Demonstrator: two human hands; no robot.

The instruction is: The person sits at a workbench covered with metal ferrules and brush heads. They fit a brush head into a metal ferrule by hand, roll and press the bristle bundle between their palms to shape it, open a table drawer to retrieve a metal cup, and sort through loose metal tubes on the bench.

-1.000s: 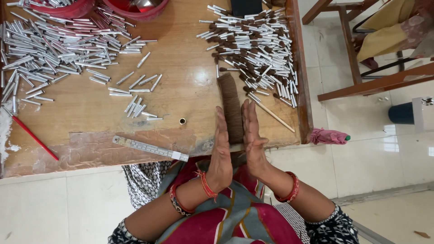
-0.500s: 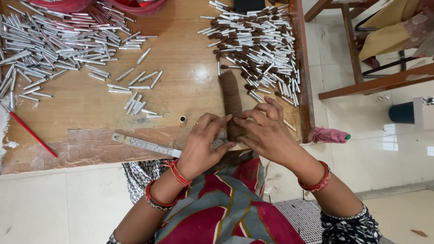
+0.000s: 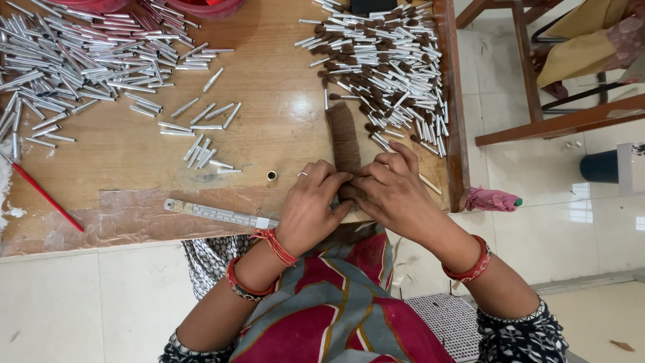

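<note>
You have a thick bundle of brown fibre lying lengthwise on the wooden surface, just below the middle of the frame, and both your hands meet at its near end. Your left hand and right hand have their fingers curled and pinched onto that end of the bundle, closed on the fibres rather than spread flat. By the look of it you are teasing a small tuft away from the bundle, so the next move calls for a light, even pinch that takes only a few strands while the rest stays lying straight. Just left of your hands sits a small brass ring, and below it a metal ruler lies along the worn near edge. At upper right is a heap of metal tubes with brown tufts; at upper left, bare metal tubes. A red pencil lies at far left.
</note>
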